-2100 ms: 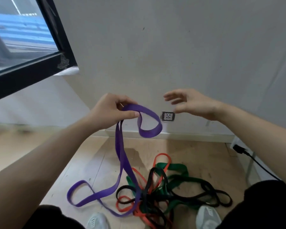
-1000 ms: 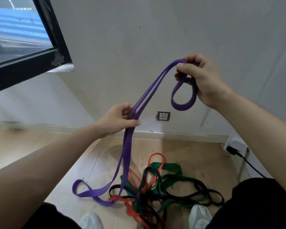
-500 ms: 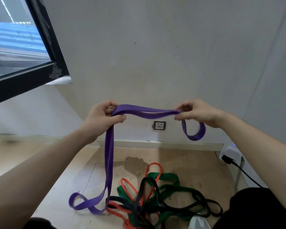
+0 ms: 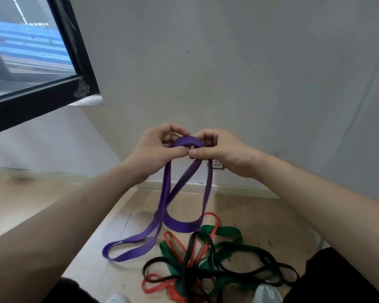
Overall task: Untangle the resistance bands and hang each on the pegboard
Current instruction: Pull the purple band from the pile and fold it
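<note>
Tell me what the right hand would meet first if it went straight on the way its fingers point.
The left hand. The right hand points toward it across the top of the purple band that both pinch. Their thumb tips look almost touching, though depth is hard to judge.

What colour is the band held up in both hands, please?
Purple flat resistance band, clearest in the head view.

Purple band; red-green-black tangle
</note>
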